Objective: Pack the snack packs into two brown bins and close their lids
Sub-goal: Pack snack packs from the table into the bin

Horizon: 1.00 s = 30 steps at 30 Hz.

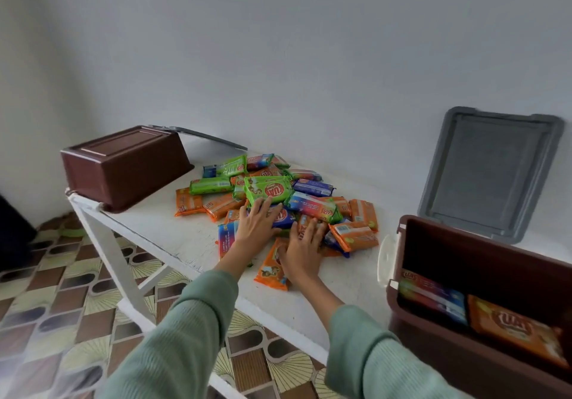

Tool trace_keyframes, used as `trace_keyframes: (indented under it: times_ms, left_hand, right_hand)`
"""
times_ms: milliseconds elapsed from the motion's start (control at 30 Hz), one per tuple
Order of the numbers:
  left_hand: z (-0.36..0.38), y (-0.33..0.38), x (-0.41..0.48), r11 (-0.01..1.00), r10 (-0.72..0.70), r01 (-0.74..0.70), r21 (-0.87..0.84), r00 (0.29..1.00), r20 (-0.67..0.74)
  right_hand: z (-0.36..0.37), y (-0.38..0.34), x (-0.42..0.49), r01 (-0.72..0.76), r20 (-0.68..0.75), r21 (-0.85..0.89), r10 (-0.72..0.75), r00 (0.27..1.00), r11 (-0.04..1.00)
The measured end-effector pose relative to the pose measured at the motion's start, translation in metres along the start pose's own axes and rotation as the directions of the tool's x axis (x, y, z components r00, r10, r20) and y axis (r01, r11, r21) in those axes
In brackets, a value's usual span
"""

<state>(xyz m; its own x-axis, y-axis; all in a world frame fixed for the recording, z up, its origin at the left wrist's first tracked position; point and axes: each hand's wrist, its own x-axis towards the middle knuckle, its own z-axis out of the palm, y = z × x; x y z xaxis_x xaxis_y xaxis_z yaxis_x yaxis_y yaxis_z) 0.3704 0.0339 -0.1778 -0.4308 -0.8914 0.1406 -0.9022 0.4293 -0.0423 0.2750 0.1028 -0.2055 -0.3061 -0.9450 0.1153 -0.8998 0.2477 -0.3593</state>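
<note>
We count one upturned brown bin [123, 166], one open brown bin [448, 364] holding one blue-red pack [433, 299] and one orange pack [513, 330], two grey lids [201, 134] [489, 175], one white table [185, 237], and a snack-pack heap [269, 189] too overlapped to number.

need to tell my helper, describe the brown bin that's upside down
Find the white table and look at its far left corner, left of the snack pack pile. The upturned brown bin sits there, base up. The open brown bin on the right stands mouth up with packs inside.

White table [154, 231] against pale wall [278, 58]; patterned tile floor [62, 305] below; dark object [12, 234] at left edge.
</note>
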Motion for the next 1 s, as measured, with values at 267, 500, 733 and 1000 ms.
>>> trace_keyframes:
  times_ms: [267, 500, 733, 1000]
  left_hand:
    - [-0.008, 0.005, -0.011, 0.998, -0.034, 0.036, 0.051, 0.999, -0.037]
    - [-0.027, 0.013, 0.0, 0.976, -0.124, 0.137, -0.167, 0.988, 0.089]
    - [-0.038, 0.007, -0.005, 0.951, -0.223, 0.238, -0.199, 0.97, 0.094]
    - [-0.1, 0.006, -0.002, 0.947, -0.182, 0.171, -0.272, 0.983, -0.013]
  right_hand:
    - [-0.01, 0.02, -0.023, 0.066, -0.052, 0.011, -0.066, 0.997, 0.998]
    - [-0.025, 0.005, -0.008, -0.195, -0.004, 0.175, 0.198, 0.98, 0.965]
    - [-0.047, 0.007, 0.001, -0.24, 0.148, 0.085, 0.226, 0.963, 0.967]
    - [-0.113, -0.004, 0.022, -0.088, 0.12, 0.205, 0.065, 0.991, 0.975]
